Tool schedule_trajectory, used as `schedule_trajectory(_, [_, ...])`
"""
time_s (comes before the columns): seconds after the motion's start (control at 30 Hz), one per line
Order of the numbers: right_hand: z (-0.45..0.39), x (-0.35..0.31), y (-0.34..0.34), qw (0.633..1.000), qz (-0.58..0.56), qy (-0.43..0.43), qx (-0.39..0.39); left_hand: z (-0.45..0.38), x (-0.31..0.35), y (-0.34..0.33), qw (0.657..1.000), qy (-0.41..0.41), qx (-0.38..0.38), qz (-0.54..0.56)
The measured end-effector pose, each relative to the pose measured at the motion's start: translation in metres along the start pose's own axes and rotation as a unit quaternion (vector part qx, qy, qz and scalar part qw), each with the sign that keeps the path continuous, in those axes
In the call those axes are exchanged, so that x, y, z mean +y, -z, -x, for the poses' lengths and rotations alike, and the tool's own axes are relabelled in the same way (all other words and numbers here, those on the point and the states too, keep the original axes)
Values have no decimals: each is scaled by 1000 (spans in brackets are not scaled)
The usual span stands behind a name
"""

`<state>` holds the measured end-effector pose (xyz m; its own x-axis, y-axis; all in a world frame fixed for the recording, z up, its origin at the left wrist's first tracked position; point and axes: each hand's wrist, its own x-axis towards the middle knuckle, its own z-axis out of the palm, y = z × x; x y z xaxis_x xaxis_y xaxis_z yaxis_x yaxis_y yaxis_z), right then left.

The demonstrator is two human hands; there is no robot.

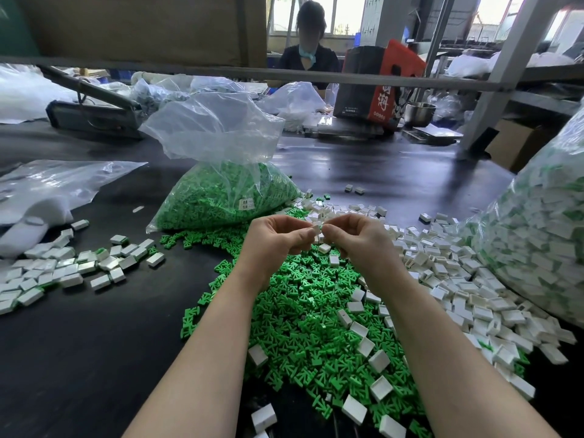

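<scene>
My left hand (278,237) and my right hand (354,237) meet above the table, fingers curled, pinching one small white plastic shell (316,229) between their fingertips. Whether a green piece sits in it is hidden by the fingers. Below my forearms spreads a heap of small green plastic inserts (303,317) with white shells scattered on it. A pile of loose white shells (442,267) lies to the right. At the left lies a group of white pieces (63,267), some showing green at one end.
A clear bag of green inserts (221,197) stands behind my hands. A big bag of white and green pieces (543,235) fills the right edge. Plastic bags (47,191) lie at the left. A person (309,49) sits across the black table (94,343), near a red-and-black box (373,86).
</scene>
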<state>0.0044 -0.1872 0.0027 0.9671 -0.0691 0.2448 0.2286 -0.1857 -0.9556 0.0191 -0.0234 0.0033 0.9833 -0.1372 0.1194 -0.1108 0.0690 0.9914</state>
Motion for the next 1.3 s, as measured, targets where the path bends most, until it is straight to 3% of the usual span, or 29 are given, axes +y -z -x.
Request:
schedule_trajectory(0.17, [1,3,3,989,110,-18,-96,-1,-1,3,998,-14,-18,-55])
schedule_trajectory(0.37, [4,-3,3,993,17,-31,-115,-1,-4,5,985,6,-110,-135])
schedule_trajectory(0.47, [5,-3,2,991,-7,-45,-126,2,-4,0,981,24,-156,-114])
schedule_trajectory(0.8, [6,1,2,980,-72,-89,-163,3,-4,4,977,33,-205,-55])
schedule_trajectory(1.1, [6,6,2,982,-38,-65,-173,0,-12,5,971,55,-214,-93])
schedule_trajectory(1.3, [8,3,-1,983,-76,-38,-161,1,-8,2,980,15,-195,-22])
